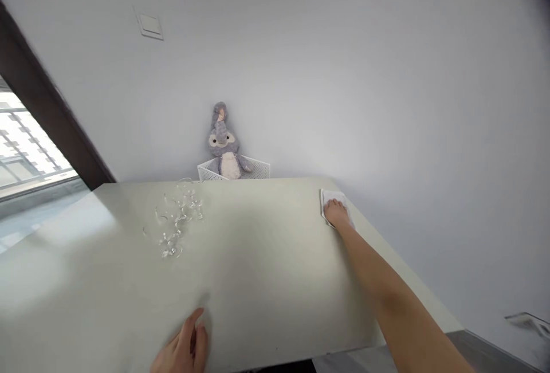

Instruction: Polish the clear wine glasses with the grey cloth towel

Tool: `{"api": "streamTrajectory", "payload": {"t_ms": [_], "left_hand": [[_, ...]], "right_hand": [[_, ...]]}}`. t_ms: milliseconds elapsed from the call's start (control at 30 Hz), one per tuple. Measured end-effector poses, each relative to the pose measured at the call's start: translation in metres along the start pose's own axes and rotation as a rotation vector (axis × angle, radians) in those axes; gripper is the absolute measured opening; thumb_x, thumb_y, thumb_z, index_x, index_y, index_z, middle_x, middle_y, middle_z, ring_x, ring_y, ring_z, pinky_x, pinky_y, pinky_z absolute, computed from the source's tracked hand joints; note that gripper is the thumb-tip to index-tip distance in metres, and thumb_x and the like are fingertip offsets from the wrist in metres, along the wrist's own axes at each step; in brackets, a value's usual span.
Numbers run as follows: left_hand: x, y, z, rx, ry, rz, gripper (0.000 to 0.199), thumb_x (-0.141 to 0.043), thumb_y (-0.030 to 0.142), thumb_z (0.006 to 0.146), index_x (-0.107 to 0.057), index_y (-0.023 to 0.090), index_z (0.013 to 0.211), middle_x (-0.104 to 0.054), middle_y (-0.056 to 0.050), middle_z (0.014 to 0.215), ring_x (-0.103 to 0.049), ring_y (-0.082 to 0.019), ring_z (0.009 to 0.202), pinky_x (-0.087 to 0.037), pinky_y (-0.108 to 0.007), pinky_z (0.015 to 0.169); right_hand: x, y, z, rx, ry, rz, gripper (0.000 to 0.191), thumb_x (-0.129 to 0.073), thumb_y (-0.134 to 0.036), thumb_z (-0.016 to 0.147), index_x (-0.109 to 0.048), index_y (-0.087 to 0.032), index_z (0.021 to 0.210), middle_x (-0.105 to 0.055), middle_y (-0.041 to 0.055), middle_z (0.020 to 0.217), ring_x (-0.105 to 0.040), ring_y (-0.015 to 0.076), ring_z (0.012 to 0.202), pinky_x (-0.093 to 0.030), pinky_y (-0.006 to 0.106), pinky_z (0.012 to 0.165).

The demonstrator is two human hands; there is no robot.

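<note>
The right hand (pixel 336 212) lay palm-down on a folded white cloth (pixel 337 194) at the far right of a pale, smooth-topped table (pixel 266 270), near its edge by the wall; its fingers were slightly bent over the cloth — whether they pinched any of it, I could not tell. The left hand (pixel 183 345) was by the near edge, half open, thumb and forefinger apart, with nothing visible in its grasp. Clear, glassy pieces (pixel 184 211) stood clustered beyond it, and behind the table a grey-and-white plush toy (pixel 222 142) sat in a white perforated basket (pixel 260 170).
</note>
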State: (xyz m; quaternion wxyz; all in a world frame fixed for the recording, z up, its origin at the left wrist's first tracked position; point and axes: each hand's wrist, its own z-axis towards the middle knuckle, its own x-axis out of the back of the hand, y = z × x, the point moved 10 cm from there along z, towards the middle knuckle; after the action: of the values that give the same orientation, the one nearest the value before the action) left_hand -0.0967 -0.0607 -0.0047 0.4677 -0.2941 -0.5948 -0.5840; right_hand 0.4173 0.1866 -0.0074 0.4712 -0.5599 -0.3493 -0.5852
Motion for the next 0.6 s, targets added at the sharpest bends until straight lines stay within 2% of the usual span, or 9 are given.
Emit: {"api": "streamTrajectory", "payload": {"t_ms": [100,300,400,467,600], "left_hand": [[-0.004,0.003,0.001,-0.037,-0.075,0.019,0.031,-0.035,0.034,0.082,-0.052,0.024,0.106,-0.066,0.000,0.068,-0.061,-0.018,0.061,-0.036,-0.025,0.054],[0.002,0.005,0.000,-0.061,-0.017,0.037,0.030,-0.034,0.033,0.084,-0.052,0.025,0.105,-0.067,0.000,0.072,-0.062,-0.018,0.066,-0.037,-0.025,0.056],[0.001,0.004,-0.001,-0.084,0.002,0.036,0.029,-0.035,0.033,0.084,-0.053,0.024,0.105,-0.068,0.000,0.074,-0.062,-0.018,0.067,-0.037,-0.026,0.058],[0.000,0.003,0.000,-0.098,0.004,0.035,0.028,-0.035,0.033,0.084,-0.053,0.025,0.105,-0.068,0.000,0.078,-0.062,-0.018,0.069,-0.037,-0.026,0.059],[0.001,0.003,0.001,-0.099,-0.002,0.032,0.028,-0.035,0.033,0.084,-0.053,0.024,0.104,-0.068,-0.001,0.080,-0.063,-0.019,0.071,-0.037,-0.026,0.059]], "right_hand": [[-0.002,-0.047,-0.013,0.062,0.001,0.030,0.043,-0.025,-0.021,0.087,-0.043,-0.001,0.120,-0.038,0.0249,0.128,-0.032,0.0292,0.120,-0.024,0.043,0.094],[-0.011,-0.184,-0.059,0.357,-0.065,0.107,0.046,-0.025,-0.025,0.088,-0.037,-0.004,0.127,-0.033,0.0193,0.135,-0.026,0.0261,0.125,-0.018,0.039,0.100],[-0.012,-0.246,-0.099,0.520,-0.105,0.139,0.048,-0.024,-0.028,0.087,-0.035,-0.007,0.129,-0.030,0.0151,0.138,-0.024,0.0252,0.127,-0.017,0.039,0.101],[-0.010,-0.277,-0.131,0.622,-0.128,0.157,0.048,-0.026,-0.029,0.087,-0.035,-0.009,0.130,-0.030,0.0121,0.138,-0.023,0.0230,0.127,-0.016,0.036,0.103],[0.002,-0.315,-0.211,0.888,-0.176,0.254,0.050,-0.025,-0.031,0.088,-0.031,-0.008,0.131,-0.027,0.0116,0.140,-0.019,0.0219,0.129,-0.014,0.037,0.105]]}}
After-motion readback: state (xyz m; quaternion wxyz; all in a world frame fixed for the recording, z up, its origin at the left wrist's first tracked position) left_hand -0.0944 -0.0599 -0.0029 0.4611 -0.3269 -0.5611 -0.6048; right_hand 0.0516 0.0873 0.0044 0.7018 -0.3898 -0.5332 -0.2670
